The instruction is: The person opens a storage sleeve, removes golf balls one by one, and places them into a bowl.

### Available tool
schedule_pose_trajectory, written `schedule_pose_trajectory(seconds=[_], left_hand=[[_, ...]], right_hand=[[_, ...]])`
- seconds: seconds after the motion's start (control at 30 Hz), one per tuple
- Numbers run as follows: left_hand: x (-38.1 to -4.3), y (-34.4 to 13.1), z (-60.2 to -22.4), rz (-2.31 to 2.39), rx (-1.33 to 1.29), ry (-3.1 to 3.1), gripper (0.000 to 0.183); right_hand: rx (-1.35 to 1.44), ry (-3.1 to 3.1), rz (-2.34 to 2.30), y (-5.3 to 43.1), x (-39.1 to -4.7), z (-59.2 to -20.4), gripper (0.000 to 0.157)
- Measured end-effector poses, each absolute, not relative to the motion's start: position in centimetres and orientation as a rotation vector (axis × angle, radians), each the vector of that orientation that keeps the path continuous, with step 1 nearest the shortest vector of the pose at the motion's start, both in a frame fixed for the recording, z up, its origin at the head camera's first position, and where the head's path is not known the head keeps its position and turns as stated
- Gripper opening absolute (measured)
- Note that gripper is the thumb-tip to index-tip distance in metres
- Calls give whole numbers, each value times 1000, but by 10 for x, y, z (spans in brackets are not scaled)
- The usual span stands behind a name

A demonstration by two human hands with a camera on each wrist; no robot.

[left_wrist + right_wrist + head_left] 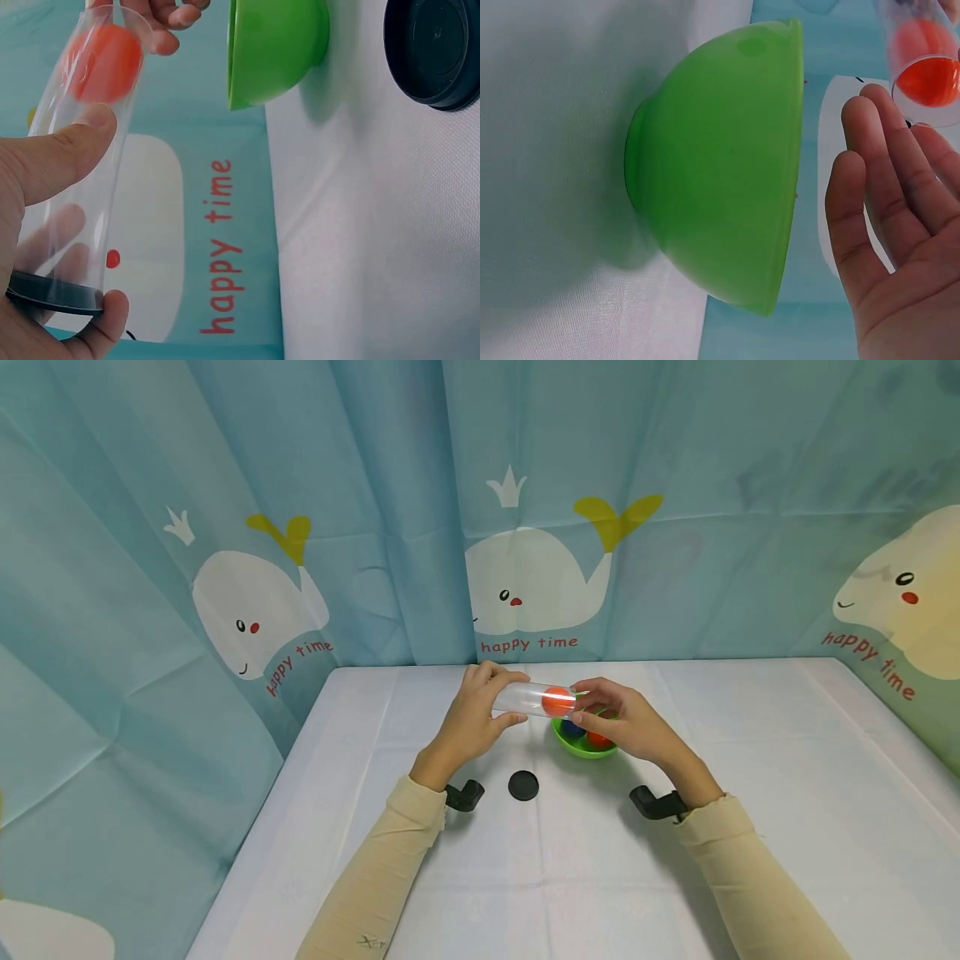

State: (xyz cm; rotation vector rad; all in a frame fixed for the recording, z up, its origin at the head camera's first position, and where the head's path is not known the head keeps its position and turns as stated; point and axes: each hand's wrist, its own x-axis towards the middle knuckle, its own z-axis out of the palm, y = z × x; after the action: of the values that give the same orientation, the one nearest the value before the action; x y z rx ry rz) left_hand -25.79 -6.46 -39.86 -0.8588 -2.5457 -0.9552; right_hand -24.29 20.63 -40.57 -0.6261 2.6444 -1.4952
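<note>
My left hand [469,714] grips a clear plastic tube [517,697], tilted nearly sideways above the table. A black cap [56,292] closes its left end, near the left fingers. Just inside the other, uncapped end sits an orange ball [557,701]. My right hand [626,718] is at that open rim, fingers extended and holding nothing; whether a fingertip touches the rim, I cannot tell. Below it stands a green bowl [720,165] with a dark blue ball [573,727] and a red-orange ball [599,741] visible inside, partly hidden by the right hand.
A round black lid [523,785] lies on the white tablecloth [480,877] in front of the bowl. Behind the table's far edge hangs a blue-green curtain [405,568] with whale prints. Both wrists carry black camera mounts [467,796].
</note>
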Motion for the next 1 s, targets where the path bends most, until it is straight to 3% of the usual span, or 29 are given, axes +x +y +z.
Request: schedule_pose_trajectory(seconds=[1.0], left_hand=[[-259, -65, -400, -985, -880, -2510, 51]], right_hand=[[-573, 2597, -1536, 208, -244, -405, 44]])
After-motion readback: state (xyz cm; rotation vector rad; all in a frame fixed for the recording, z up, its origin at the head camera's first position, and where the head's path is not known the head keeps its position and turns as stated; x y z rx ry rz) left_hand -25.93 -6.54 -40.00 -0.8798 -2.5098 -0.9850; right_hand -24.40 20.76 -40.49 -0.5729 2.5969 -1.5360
